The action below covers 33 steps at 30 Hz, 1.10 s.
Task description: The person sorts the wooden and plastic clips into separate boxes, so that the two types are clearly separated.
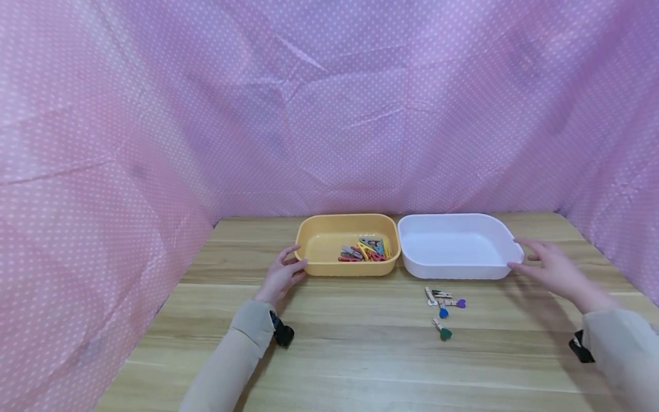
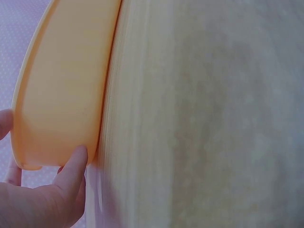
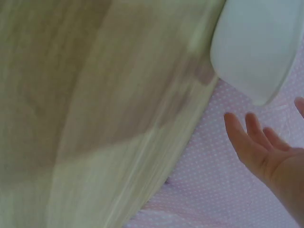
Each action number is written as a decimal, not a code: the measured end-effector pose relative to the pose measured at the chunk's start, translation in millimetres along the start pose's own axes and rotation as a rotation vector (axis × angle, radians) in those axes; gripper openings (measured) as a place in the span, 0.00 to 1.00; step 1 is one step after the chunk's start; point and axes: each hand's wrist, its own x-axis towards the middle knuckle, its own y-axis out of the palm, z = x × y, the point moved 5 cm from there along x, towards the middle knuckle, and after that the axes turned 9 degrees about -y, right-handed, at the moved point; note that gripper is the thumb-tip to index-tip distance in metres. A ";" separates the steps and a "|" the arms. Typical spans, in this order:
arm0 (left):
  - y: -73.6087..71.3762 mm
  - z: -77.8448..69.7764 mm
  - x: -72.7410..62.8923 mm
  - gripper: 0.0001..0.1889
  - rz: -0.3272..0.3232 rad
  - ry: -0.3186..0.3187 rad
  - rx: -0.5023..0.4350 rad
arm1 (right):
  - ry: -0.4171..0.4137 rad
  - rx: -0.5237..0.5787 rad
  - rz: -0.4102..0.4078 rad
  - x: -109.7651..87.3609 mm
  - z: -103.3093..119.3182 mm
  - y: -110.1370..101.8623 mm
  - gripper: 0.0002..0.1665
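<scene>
My right hand [image 1: 558,272] is just beside the right end of the white tray [image 1: 453,273], fingers spread and nearly straight, gripping nothing. My left hand [image 1: 282,276] is at the yellow tray [image 1: 345,269], on its end away from the white tray, thumb and fingers spread, touching its wall. The yellow tray sits just left of the white tray, bright pegs [image 1: 378,249] heaped in its end nearest it. In front of the white tray, wooden pegs [image 1: 453,302] lie on the table [image 1: 329,343], the green-hearted one nearest me. Behind hangs dotted cloth [image 1: 329,126].
</scene>
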 end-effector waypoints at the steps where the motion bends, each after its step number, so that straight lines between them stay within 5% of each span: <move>1: 0.7 -0.2 0.0 0.29 0.004 0.001 -0.004 | -0.003 0.011 0.010 -0.9 -0.7 1.8 0.36; 10: 2.3 -0.4 -0.7 0.30 0.012 -0.005 -0.013 | -0.015 0.034 0.100 -5.1 -1.1 15.5 0.39; 24: 2.5 -3.6 -2.3 0.29 0.028 -0.010 0.008 | 0.134 0.061 0.150 -4.9 -5.0 15.8 0.40; 33: 1.1 -8.5 -5.1 0.30 0.046 0.041 0.061 | 0.236 0.138 0.174 -1.1 -5.5 13.8 0.42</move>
